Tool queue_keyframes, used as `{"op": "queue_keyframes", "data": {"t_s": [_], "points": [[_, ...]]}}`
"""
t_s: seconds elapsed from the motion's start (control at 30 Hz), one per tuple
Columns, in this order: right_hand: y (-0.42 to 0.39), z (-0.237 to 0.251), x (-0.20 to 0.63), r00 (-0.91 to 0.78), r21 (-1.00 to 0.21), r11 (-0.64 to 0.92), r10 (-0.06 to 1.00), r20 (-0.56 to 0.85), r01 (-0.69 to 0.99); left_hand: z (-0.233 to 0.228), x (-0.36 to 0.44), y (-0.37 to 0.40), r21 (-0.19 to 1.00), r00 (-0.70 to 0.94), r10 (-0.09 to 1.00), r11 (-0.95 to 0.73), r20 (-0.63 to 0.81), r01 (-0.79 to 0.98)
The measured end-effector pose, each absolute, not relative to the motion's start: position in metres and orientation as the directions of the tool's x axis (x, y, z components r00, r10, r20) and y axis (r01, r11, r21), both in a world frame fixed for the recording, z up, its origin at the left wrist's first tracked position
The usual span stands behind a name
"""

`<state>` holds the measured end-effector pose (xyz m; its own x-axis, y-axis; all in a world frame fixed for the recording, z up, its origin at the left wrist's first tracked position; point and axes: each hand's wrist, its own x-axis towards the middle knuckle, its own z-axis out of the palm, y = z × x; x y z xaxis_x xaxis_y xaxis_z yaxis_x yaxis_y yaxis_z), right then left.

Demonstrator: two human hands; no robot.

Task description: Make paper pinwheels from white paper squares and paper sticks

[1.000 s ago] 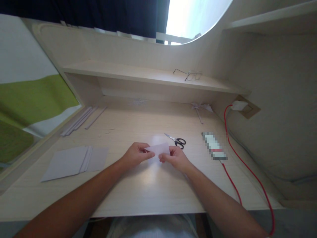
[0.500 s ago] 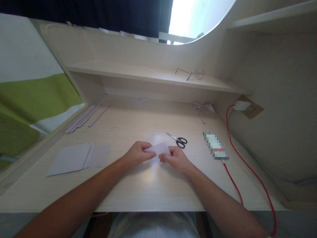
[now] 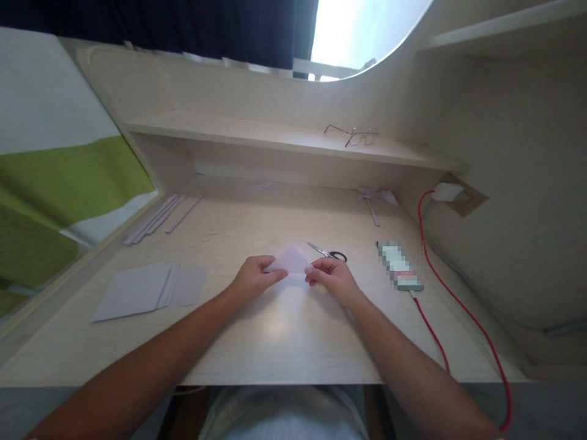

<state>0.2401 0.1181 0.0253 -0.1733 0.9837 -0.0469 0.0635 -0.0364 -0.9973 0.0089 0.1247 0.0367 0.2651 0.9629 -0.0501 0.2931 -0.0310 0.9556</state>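
Note:
A small piece of white paper point(image 3: 290, 260), folded to a triangle with its tip pointing away from me, is held between both hands above the desk. My left hand point(image 3: 257, 275) pinches its left corner, thumb on top. At the right corner, my right hand point(image 3: 334, 279) grips the paper between thumb and fingers. Just beyond the right hand lies a pair of scissors point(image 3: 326, 252) with black handles, one handle loop partly hidden by that hand.
A stack of white paper sheets point(image 3: 132, 292) lies at left, with folded paper strips point(image 3: 153, 220) behind it. On the right are a phone point(image 3: 400, 266) and its red cable point(image 3: 463, 305). Glasses point(image 3: 362, 135) rest on the shelf point(image 3: 257, 133); a paper piece point(image 3: 372, 198) lies at the back right.
The folded paper has turned so that its tip points away from me. My right hand has shifted slightly right and now covers part of the scissors' handles.

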Motion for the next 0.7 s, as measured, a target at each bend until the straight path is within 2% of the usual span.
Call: {"op": "queue_keyframes", "data": {"t_s": [0.27,0.43,0.7], "points": [[0.1168,0.0259,0.2428,-0.178,-0.998,0.002,0.984,-0.010,0.067,0.0360,0.0055,0.1308,0.997,0.318,0.948,-0.038,0.016,0.061],[0.1144,0.0236,0.2410,-0.186,-0.999,0.002,0.982,-0.007,0.048,0.0346,0.0032,0.1332,0.999,0.399,0.917,-0.027,0.015,0.023],[0.1088,0.0231,0.2343,-0.143,-0.999,-0.026,0.989,-0.023,-0.022,0.0351,0.0048,0.1292,0.996,0.384,0.919,0.090,-0.092,0.022]]}}
